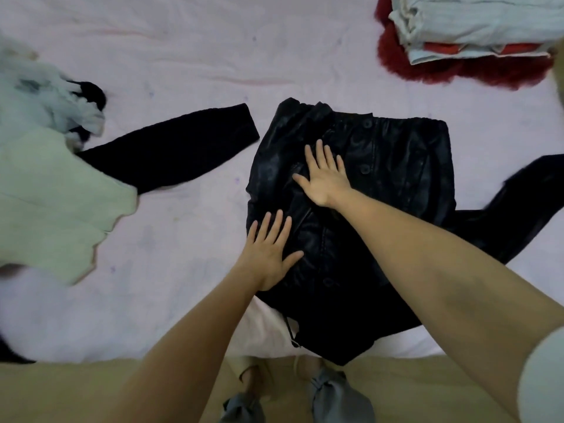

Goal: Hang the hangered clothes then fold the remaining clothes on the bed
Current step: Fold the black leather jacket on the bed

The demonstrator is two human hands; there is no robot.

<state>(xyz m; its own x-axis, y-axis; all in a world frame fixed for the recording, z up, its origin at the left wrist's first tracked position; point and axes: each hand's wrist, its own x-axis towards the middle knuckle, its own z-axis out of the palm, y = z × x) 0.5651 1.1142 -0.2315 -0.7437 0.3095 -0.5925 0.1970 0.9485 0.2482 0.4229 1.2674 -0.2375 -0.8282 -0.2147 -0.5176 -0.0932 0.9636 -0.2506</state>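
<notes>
A shiny black jacket (390, 178) lies spread on the pale pink bed (189, 62), its hem hanging over the near edge. One black sleeve (171, 154) stretches out to the left, and another runs off to the right. My left hand (271, 254) rests flat on the jacket's near left part, fingers straight. Farther up the jacket, my right hand (323, 175) presses flat on the front, fingers spread. Neither hand grips anything.
A heap of pale green and white clothes (52, 184) lies at the left. A folded stack of light blue and red clothes (476, 29) sits on a red fluffy item (427, 71) at the far right. My feet (293, 392) stand on the tan floor by the bed.
</notes>
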